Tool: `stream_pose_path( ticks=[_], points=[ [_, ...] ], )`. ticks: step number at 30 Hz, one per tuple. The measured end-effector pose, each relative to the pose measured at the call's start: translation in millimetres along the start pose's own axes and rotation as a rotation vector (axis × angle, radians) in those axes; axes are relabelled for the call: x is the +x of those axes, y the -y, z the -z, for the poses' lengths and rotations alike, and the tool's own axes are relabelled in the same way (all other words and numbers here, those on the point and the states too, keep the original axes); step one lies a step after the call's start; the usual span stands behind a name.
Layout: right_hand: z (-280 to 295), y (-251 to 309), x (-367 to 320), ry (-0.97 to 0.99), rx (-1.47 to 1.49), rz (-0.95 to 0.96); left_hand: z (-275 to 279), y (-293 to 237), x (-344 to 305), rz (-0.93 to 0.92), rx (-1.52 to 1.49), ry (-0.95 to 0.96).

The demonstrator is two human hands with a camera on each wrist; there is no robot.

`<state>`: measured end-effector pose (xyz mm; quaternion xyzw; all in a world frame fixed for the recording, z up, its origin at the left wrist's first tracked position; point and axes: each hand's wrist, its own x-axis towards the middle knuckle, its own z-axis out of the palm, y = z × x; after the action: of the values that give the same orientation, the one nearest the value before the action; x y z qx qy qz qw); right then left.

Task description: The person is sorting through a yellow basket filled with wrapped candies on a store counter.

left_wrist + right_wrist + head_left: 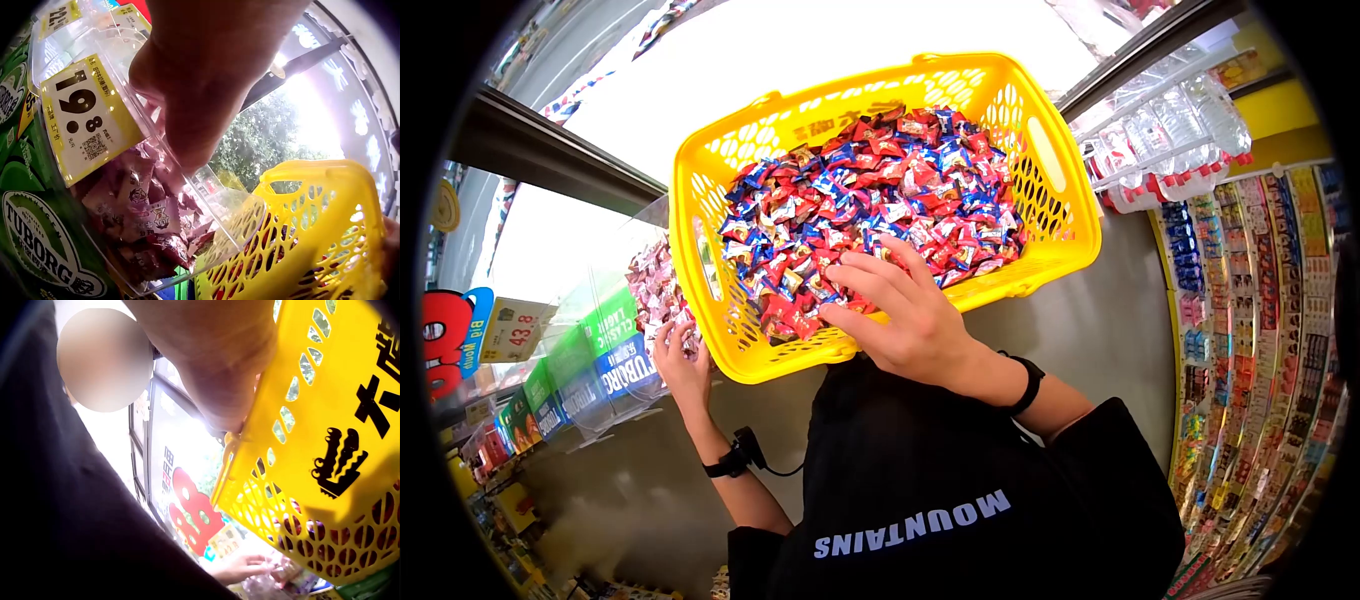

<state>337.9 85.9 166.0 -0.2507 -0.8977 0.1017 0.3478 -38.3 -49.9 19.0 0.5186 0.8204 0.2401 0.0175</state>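
Note:
A yellow basket [1055, 262] holds a heap of red, blue and white wrapped candies [870, 200]. The right hand [910, 320] reaches over the basket's near rim, fingers spread on or just above the candies; whether they touch cannot be told. Left of the basket, the left hand [684, 368] is at a clear bin of pink wrapped candies [658, 285]. In the left wrist view the left hand [200, 81] reaches over the clear bin wall [231, 231] to pink candies [147, 215], its fingertips mostly hidden. The right wrist view shows the basket's outside [312, 450].
Green Tuborg boxes [37, 250] stand below the bin, with a price tag [90, 119] on its front. Shelves of small packages [1250, 350] and bottles [1170, 140] are at the right. A window frame [560, 150] runs behind the bin.

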Motion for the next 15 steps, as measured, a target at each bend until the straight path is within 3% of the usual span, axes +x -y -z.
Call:
stream_pose_path(
  ticks=[5, 10, 15],
  points=[
    [45, -9, 11, 0.089, 0.049, -0.003, 13, -24, 3, -0.049, -0.053, -0.070],
    [127, -42, 39, 0.273, -0.129, 0.072, 83, -96, 9, -0.112, -0.178, -0.220],
    [153, -95, 54, 0.564, -0.226, 0.008, 108, -165, 18, -0.425, -0.311, -0.168]
  ],
)
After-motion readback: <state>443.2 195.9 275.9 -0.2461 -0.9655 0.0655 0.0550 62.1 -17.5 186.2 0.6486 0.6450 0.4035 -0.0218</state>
